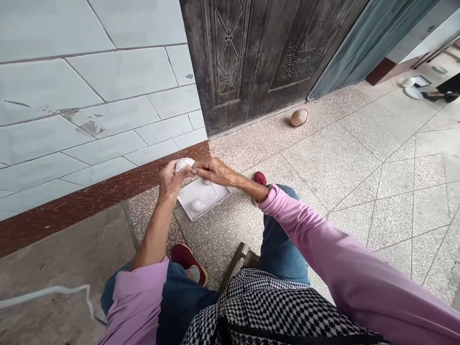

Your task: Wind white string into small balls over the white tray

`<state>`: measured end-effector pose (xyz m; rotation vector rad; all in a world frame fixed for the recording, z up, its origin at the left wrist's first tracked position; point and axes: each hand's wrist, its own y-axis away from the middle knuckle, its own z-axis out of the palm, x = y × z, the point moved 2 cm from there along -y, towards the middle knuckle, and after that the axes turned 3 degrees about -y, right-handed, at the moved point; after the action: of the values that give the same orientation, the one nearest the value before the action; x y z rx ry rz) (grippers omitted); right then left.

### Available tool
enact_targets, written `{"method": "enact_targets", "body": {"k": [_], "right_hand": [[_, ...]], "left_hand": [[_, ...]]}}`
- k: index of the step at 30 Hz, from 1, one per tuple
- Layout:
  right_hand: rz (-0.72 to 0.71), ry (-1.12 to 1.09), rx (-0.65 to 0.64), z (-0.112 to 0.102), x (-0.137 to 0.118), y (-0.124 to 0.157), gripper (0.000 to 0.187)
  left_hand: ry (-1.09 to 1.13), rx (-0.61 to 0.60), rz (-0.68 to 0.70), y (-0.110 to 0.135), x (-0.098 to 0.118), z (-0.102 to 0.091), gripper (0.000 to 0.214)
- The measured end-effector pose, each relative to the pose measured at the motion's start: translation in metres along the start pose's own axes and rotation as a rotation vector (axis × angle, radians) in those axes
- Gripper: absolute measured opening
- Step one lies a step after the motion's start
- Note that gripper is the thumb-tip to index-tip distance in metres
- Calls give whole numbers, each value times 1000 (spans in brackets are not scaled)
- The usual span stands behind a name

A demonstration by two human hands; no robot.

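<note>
A white ball of yarn (184, 164) rests in my left hand (171, 179), whose fingers wrap around its side. My right hand (212, 171) touches the ball's near right side, its fingers pressed together. What the right fingertips pinch is too small to make out. Below both hands, a shallow white tray (187, 194) lies on the speckled floor. Inside it sits a smaller ball of white yarn (197, 206), with another bit of white yarn (208, 182) partly hidden under my right hand and loose strands trailing between them.
A tiled wall (108, 115) rises at the left, beside a dark carved door (258, 62). A round tan object (299, 117) lies near the door. My red shoes (187, 261) flank the tray. A white pipe (46, 292) runs along the ground at lower left.
</note>
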<state>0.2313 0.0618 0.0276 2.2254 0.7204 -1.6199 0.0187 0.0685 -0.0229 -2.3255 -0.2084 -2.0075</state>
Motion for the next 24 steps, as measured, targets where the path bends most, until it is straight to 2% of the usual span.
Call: {"method": "enact_targets", "body": {"k": [4,7,9,13,16,21,24], "right_hand": [[-78,19,117,-29,2,-9,36],[-94,-22,151,-37,9,-13,40],[-45,-89,153,-35,13,-16,42],[93,-244,183,-22,13,-21,41],[139,-280,145,-10,8,-23,45],[73,-60,118,5,-6,-19,53],[56,56,39,16,-13,-12,53]], "left_hand": [[79,-300,-38,17,3,8,77],[227,-391,-35,26,10,13,71],[291,-410,-25,28,15,15,65],[379,-357,13,25,23,10,66],[428,-277,30,22,23,3,70],[464,-136,67,12,17,-9,67],[479,-37,88,2,12,-15,72]]}}
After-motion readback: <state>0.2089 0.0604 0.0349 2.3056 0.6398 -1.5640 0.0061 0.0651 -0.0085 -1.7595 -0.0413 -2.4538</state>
